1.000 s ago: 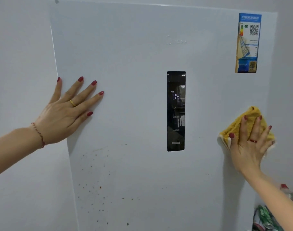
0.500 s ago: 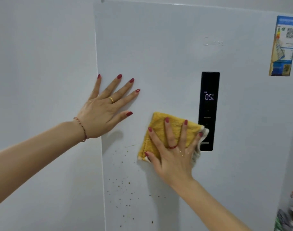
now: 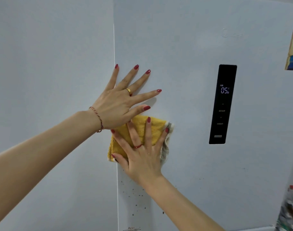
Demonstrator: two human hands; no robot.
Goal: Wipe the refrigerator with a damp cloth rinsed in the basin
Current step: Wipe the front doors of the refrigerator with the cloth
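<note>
Pressing the yellow cloth (image 3: 156,130) flat on the refrigerator (image 3: 184,47), right hand (image 3: 142,157) spread wide; left hand (image 3: 119,104), splayed, at eleven o'clock; specks, perhaps dirt, below.

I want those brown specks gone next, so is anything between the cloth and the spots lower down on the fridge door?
Nothing visible blocks it. The yellow cloth sits flat under the right hand near the door's left edge, and the specks lie on the bare refrigerator door directly below. The left hand rests above the cloth, out of that path.
</note>
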